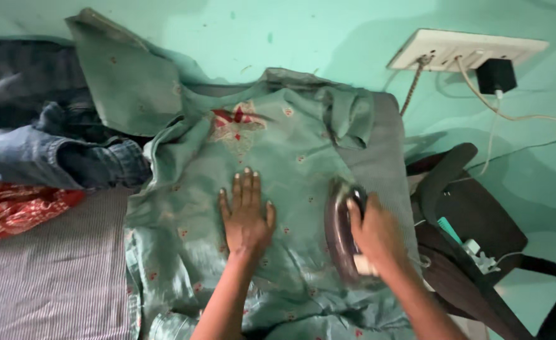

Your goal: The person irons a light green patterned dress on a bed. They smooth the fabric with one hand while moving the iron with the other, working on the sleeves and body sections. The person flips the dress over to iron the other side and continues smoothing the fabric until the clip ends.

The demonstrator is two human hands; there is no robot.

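Two hands, left hand (246,217) flat (fingers spread) on green garment (290,145), right hand (375,236) gripping iron (341,233)

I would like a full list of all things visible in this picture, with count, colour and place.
garment: one, pale green with red embroidery, spread in the middle
iron: one, dark, on the garment at right
jeans: one pile, blue, at left
red cloth: one, far left
striped sheet: one, grey, underneath
socket board: one, white, on the wall
chair: one, black, at right
left hand: flat on the garment
right hand: gripping the iron
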